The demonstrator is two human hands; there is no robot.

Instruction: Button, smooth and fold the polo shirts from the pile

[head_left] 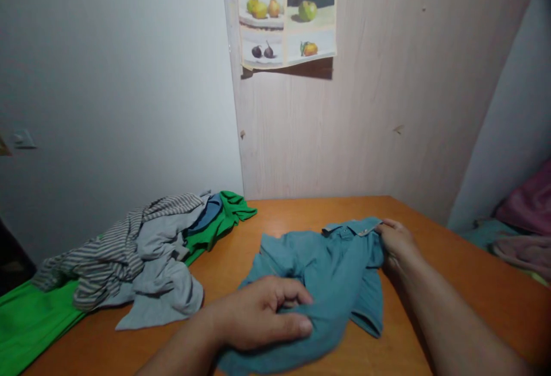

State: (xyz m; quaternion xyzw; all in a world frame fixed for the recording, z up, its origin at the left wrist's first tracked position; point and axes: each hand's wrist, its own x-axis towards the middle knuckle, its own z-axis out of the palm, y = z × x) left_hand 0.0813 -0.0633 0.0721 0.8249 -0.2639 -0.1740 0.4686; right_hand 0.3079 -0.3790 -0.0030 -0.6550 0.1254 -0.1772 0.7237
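A teal polo shirt [331,272] lies crumpled on the orange wooden table [473,284], collar toward the wall. My left hand [262,313] is closed, pinching a fold of the shirt's lower part near the front edge. My right hand [398,241] grips the shirt at its collar and shoulder, fingers curled round the cloth. Both forearms reach in from the bottom of the view.
A heap of clothes sits at the table's left: a striped garment [112,244], a grey one [167,278], a blue piece and green cloth [26,318]. A fruit picture [286,26] hangs on the wooden panel. Pink and teal fabric [525,215] lies at the far right.
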